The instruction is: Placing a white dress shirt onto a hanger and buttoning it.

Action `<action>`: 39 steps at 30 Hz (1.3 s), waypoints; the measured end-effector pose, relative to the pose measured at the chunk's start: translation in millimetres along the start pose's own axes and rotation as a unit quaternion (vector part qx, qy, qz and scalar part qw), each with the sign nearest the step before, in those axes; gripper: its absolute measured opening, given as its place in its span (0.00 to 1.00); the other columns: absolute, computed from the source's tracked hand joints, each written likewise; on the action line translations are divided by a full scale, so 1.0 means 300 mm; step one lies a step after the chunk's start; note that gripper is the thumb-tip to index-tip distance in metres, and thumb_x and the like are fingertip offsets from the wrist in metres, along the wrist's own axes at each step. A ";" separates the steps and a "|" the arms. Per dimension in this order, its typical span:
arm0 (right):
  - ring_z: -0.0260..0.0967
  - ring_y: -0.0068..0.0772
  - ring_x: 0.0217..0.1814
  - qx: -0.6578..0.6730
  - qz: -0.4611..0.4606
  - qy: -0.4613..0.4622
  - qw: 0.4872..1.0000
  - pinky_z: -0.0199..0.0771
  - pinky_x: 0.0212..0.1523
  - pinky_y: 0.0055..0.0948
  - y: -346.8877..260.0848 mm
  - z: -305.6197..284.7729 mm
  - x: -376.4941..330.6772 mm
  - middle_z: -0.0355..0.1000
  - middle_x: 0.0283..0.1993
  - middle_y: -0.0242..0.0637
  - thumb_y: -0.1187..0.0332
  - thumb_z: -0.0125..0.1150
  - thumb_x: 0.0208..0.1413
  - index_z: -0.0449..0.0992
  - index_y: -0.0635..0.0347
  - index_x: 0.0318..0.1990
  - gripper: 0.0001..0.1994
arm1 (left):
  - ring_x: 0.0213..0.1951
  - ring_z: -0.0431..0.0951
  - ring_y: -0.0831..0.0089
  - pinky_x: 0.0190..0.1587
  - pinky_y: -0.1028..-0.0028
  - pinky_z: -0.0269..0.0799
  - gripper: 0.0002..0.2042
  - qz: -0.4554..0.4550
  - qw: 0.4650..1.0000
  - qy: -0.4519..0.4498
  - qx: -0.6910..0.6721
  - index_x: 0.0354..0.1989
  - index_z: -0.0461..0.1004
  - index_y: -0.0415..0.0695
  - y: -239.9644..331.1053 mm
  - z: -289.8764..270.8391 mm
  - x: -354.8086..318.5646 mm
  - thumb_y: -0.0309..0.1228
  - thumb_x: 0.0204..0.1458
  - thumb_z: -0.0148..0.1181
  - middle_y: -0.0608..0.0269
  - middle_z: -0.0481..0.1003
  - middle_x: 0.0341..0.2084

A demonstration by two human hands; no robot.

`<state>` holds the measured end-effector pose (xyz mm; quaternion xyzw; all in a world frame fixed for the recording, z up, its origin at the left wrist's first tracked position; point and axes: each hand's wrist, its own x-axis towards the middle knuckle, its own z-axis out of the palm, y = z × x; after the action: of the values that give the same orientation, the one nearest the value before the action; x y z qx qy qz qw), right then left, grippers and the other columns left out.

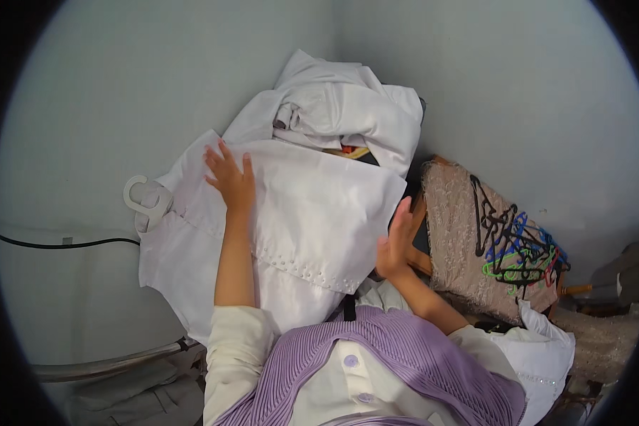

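Note:
A white satiny garment (312, 213) with a line of small shiny beads lies spread before me, one part folded across the rest. Flat on its upper left part rests my left hand (233, 177), fingers spread. My right hand (396, 241) is at the garment's right edge, fingers stretched out and thumb apart, holding nothing. Just left of the garment, a white hook-shaped piece (146, 202) sits against its edge. Behind it a heap of white cloth (348, 99) is bunched up, with a bit of red and yellow showing underneath.
Tangled black, blue and green hangers (518, 248) lie on a beige patterned cloth (451, 234) at right. A black cable (64, 246) runs along the left wall. Lower left is a metal rail (113, 363). More white beaded cloth (536, 355) hangs at lower right. Walls meet behind the heap.

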<state>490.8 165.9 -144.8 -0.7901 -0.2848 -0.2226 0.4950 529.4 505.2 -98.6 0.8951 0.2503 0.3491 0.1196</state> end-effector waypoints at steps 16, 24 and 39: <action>0.33 0.57 0.73 -0.259 0.076 -0.003 0.963 0.30 0.65 0.60 0.292 -0.043 -0.060 0.35 0.72 0.55 0.57 0.41 0.60 0.47 0.62 0.67 0.31 | 0.69 0.38 0.51 0.63 0.42 0.31 0.36 -0.144 0.958 -0.219 0.120 0.67 0.46 0.42 -0.140 -0.223 -0.283 0.52 0.56 0.43 0.44 0.43 0.67; 0.42 0.45 0.72 -0.071 -0.295 -0.377 0.875 0.32 0.66 0.58 -0.309 0.592 0.496 0.49 0.70 0.40 0.52 0.44 0.59 0.55 0.44 0.66 0.27 | 0.68 0.43 0.55 0.63 0.41 0.33 0.34 -0.119 0.973 -0.167 0.104 0.65 0.53 0.46 -0.158 -0.220 -0.295 0.51 0.53 0.47 0.47 0.49 0.66; 0.37 0.37 0.74 -0.155 -0.443 -0.499 0.729 0.26 0.63 0.69 -0.196 0.746 0.629 0.45 0.72 0.27 0.46 0.40 0.58 0.55 0.33 0.65 0.27 | 0.69 0.41 0.58 0.65 0.46 0.30 0.33 -0.127 0.971 -0.184 0.088 0.65 0.54 0.50 -0.151 -0.231 -0.295 0.54 0.53 0.45 0.51 0.47 0.67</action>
<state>606.3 433.3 -78.6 -0.6371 -0.7701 -0.0317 -0.0021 409.5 499.3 -115.7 0.9118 0.3655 0.1366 0.1282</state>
